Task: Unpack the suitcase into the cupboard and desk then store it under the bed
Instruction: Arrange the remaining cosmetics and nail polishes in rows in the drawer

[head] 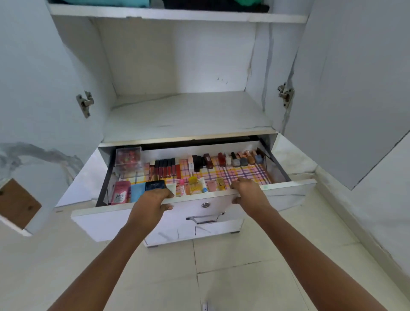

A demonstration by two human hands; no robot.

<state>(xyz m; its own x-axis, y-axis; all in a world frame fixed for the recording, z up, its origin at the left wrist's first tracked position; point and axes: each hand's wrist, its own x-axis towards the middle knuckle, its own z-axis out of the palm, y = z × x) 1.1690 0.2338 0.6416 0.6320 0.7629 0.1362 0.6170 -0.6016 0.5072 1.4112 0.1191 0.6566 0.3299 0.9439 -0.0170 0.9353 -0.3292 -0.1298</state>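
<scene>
A white cupboard drawer (106, 218) stands pulled out, lined with checked paper. Inside lie several cosmetics: lipsticks (165, 167), nail polish bottles (240, 158), a pink BB tube (121, 192), and a clear box (128, 158) at the back left. My left hand (150, 203) grips the drawer's front edge left of the lock. My right hand (249, 194) grips the same edge to the right, fingers curled over the top. The suitcase is not in view.
Both cupboard doors (355, 88) hang open at the sides. The shelf (188, 113) above the drawer is bare; folded clothes (111, 2) sit on the top shelf. A metal handle (205, 218) and lock are on the drawer front. Tiled floor lies below.
</scene>
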